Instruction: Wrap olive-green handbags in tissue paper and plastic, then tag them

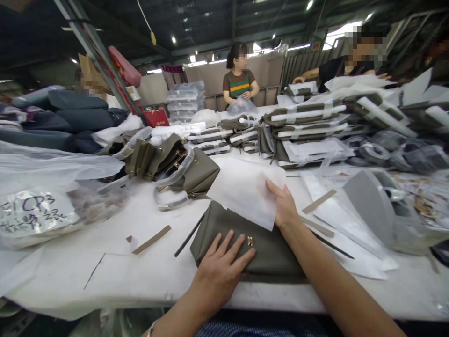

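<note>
An olive-green handbag [277, 255] lies on its side at the table's front edge, with a small gold clasp [249, 241] showing. My left hand [224, 257] rests flat on the bag, fingers spread, just left of the clasp. In my right hand [282, 203], a white sheet of tissue paper [245, 187] is pinched between thumb and fingers above the bag's far side. The sheet covers part of the bag's upper edge. A dark thin strap [189, 235] sticks out from the bag's left end, and another dark strap [333, 245] lies to the right, partly behind my forearm.
Several olive bags with wrapped handles [175, 164] stand behind at left. Stacks of flat wrapped bags [308, 119] line the back. A marked plastic sack [38, 210] sits at left, a grey tape dispenser [379, 201] at right. Brown strips [152, 239] lie about. Two co-workers stand beyond.
</note>
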The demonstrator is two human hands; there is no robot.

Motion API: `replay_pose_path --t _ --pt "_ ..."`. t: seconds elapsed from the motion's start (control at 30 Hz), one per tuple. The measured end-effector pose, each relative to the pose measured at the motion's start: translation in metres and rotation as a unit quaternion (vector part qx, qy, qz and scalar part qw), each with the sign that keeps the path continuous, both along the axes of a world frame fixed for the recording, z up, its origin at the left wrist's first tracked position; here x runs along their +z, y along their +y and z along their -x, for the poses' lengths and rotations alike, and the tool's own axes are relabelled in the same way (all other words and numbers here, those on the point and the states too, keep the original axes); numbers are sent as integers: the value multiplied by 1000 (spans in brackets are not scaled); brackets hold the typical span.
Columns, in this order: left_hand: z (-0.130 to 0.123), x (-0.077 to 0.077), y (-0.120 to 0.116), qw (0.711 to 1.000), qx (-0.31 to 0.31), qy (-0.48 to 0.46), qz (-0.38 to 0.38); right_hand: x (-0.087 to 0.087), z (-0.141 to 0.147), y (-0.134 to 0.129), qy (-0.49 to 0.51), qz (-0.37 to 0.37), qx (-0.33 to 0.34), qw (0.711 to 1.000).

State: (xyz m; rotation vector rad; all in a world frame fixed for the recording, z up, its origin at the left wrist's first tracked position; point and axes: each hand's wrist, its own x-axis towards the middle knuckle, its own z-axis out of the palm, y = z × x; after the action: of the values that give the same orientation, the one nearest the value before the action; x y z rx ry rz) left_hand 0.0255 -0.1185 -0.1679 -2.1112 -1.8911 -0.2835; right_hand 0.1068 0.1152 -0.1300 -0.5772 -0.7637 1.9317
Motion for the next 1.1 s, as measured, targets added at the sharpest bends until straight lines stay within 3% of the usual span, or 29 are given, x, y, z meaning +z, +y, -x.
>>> replay_pose_path --t 0.1,0.17,0.27,0.33,0.4,0.47,0.53,0.6,0.67,0.7,0.8,0.9,0.97,1.1 --pt "-1 -16 -5 1000 9 -7 -1 12 -16 -14 -50 0 -19 999" --pt "-1 -20 -5 1000 9 -20 -5 18 -31 -29 -92 -7 2 996" --pt "-1 -24 -5 998 7 -67 -9 20 -61 -49 -138 -43 113 983" --pt "-2 -27 -6 994 10 -109 -12 19 -87 -53 -186 -71 225 954" --pt "-3 -30 -7 990 8 -140 -32 17 -114 -48 -293 -112 299 901" --pt "-3 -32 -8 987 -5 -146 -65 17 -135 -38 -444 -237 246 828" --pt "-2 -30 -7 986 -21 -137 -96 18 -145 -27 -540 -441 118 707" --pt "-1 -27 -6 986 -30 -125 -110 19 -139 -18 -533 -624 54 569" --pt "0 -24 -5 986 -33 -117 -111 19 -122 -10 -486 -734 98 465" --pt "0 -24 -5 987 -33 -114 -108 18 -111 -6 -463 -765 132 428" --pt "0 -24 -5 988 -36 -107 -105 12 -81 9 -406 -812 209 363" --pt "0 -25 -6 988 -34 -108 -106 12 -64 20 -369 -844 219 324" --pt "1 -24 -7 990 -26 -109 -84 24 -63 18 -365 -864 156 309" --pt "2 -23 -9 995 -13 -98 -16 70 -77 -21 -407 -865 -76 283"
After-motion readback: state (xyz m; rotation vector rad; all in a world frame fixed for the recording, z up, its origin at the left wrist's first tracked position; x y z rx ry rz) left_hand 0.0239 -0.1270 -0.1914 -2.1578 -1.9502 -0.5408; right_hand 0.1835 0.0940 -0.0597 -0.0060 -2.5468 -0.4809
